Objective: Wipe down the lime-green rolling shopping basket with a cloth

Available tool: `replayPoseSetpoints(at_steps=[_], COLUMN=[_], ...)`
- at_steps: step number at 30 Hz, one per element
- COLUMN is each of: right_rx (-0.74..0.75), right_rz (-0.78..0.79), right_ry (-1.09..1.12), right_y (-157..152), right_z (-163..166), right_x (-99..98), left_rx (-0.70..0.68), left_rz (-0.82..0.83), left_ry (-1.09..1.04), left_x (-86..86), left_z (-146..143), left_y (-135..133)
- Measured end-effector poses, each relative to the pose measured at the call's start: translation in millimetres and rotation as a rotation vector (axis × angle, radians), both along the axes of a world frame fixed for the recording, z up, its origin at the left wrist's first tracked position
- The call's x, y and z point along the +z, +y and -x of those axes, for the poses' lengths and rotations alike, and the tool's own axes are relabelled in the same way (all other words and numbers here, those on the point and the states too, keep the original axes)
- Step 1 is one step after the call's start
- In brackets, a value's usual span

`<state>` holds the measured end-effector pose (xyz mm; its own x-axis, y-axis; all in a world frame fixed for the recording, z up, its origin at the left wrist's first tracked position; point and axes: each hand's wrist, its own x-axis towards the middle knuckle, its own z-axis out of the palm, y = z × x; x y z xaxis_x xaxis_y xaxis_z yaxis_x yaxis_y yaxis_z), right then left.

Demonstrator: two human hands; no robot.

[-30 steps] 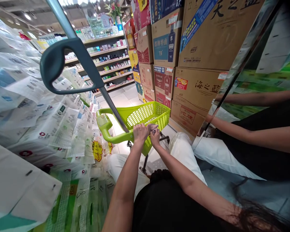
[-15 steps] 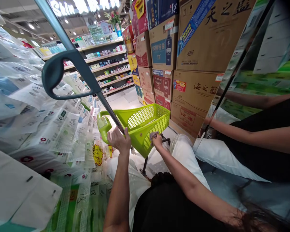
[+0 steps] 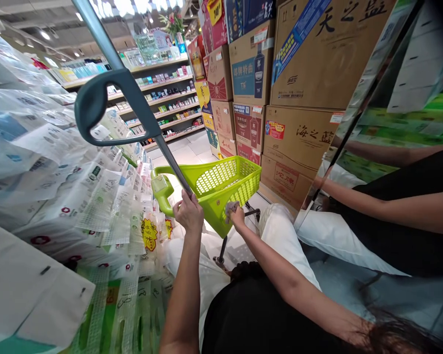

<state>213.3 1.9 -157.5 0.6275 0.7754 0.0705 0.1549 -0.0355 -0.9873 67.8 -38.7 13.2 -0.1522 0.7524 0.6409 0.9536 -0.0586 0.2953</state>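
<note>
A lime-green rolling shopping basket (image 3: 213, 212) stands tilted between my knees. Its grey pole (image 3: 170, 158) rises up and to the left, ending in a dark looped handle (image 3: 138, 104). Low on that pole, close to the basket's rim, my left hand (image 3: 189, 212) is wrapped around it. A crumpled grey cloth (image 3: 231, 210) is bunched in my right hand (image 3: 238, 218), pressed to the basket's near side wall. Part of the cloth is hidden by my fingers.
Stacked cardboard boxes (image 3: 299, 132) rise on the right beside a mirror-like panel (image 3: 398, 191) reflecting my arm and legs. Plastic-wrapped packs (image 3: 59, 172) are piled along the left. Shelves of small goods (image 3: 166, 101) stand at the back.
The pole and looped handle have swung slightly right, and my left hand has shifted right with them. My right hand and the cloth have slid slightly left along the basket wall.
</note>
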Motion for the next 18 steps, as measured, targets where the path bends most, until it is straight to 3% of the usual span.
replayPoseSetpoints(at_steps=[2,4,9,11,16,18], right_rx=[-0.014,-0.021,0.083,0.077,-0.092,-0.108], right_rz=[0.021,-0.034,-0.331,-0.306,-0.039,-0.072], right_ry=[0.005,-0.020,-0.156,-0.152,-0.009,-0.046], right_y=[-1,1,5,3,1,-4], right_z=[-4,-6,-1,0,-10,-6], right_x=[0.7,14.5,49.1,46.0,29.0,34.0], left_rx=[-0.007,-0.010,-0.022,-0.027,-0.036,-0.030], left_rz=[-0.007,-0.001,0.014,0.004,-0.005,-0.006], left_ry=[-0.008,-0.025,-0.034,-0.023,-0.011,-0.021], left_x=[-1.2,-2.2,-2.9,-2.8,-0.7,0.4], left_z=[-4,-7,-13,-13,-13,-14], left_y=[-2,-2,-2,-2,-4,-5])
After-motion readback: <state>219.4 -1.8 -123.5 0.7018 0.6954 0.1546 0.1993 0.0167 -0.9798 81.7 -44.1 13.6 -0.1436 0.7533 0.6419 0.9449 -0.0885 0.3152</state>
